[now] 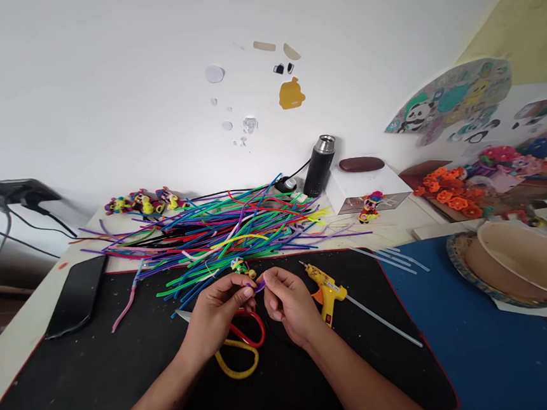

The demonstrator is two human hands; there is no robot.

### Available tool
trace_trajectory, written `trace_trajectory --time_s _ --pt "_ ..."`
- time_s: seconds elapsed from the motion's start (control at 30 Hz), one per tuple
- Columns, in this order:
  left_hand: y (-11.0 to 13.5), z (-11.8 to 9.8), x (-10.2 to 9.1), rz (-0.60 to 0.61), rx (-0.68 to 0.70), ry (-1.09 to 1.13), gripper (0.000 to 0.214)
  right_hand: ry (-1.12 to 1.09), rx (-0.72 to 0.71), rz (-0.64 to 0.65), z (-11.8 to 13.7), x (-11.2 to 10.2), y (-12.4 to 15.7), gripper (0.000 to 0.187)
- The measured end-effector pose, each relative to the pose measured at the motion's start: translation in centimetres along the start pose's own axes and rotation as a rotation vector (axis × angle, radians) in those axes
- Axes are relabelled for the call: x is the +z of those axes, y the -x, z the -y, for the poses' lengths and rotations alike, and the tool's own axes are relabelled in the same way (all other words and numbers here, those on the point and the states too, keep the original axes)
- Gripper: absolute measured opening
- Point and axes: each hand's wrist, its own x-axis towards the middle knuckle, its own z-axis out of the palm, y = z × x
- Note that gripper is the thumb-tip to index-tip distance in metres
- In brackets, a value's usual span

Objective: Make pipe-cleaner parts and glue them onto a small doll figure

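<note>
My left hand point(218, 309) and my right hand point(286, 299) meet over the black mat point(101, 373), both with fingers pinched. Between their fingertips is a short purple pipe cleaner piece point(258, 287), bent into a curl. A small yellow and green pipe cleaner figure point(242, 267) lies just beyond my left fingertips. Under my hands lie scissors point(241, 348) with one red and one yellow handle loop. A yellow hot glue gun point(326, 290) rests right of my right hand, with a clear glue stick point(384, 320) sticking out behind it.
A big heap of coloured pipe cleaners point(218, 232) covers the desk behind the mat. A dark phone point(78, 295) lies at left. Finished figures point(144, 203), a black flask point(318, 166), a white box point(368, 187), orange flowers point(449, 196) and a basket point(513, 260) stand around.
</note>
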Motion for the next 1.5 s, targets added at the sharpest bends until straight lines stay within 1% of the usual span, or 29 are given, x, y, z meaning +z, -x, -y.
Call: trace_trajectory --time_s 0.27,0.4,0.6,0.8,0.97,1.1,1.3,1.5 --pt "0.1 -0.1 0.2 0.000 0.007 -0.005 0.030 -0.002 0.006 -0.019 -0.1 0.0 0.0 0.042" --pt "0.1 -0.2 0.0 -0.016 0.011 0.025 0.031 -0.021 0.013 -0.005 0.1 0.0 0.0 0.042" --pt "0.2 -0.1 0.1 -0.007 0.024 -0.005 0.032 -0.016 0.027 0.000 0.0 -0.1 0.1 0.043" --pt "0.2 0.0 0.2 -0.011 0.003 0.006 0.033 -0.010 0.024 -0.005 0.0 0.0 0.1 0.042" --pt "0.1 0.3 0.0 -0.011 -0.033 0.078 0.033 -0.025 0.037 -0.005 0.0 0.0 0.2 0.045" --pt "-0.1 0.5 -0.2 -0.017 -0.042 0.139 0.034 -0.015 0.036 0.010 -0.1 0.0 0.2 0.043" --pt "-0.2 0.8 -0.3 -0.036 -0.061 0.151 0.035 0.019 0.056 0.029 -0.4 0.0 0.2 0.041" --pt "0.1 0.5 -0.3 -0.019 -0.007 0.092 0.036 0.083 0.028 -0.004 -0.4 0.2 0.2 0.041"
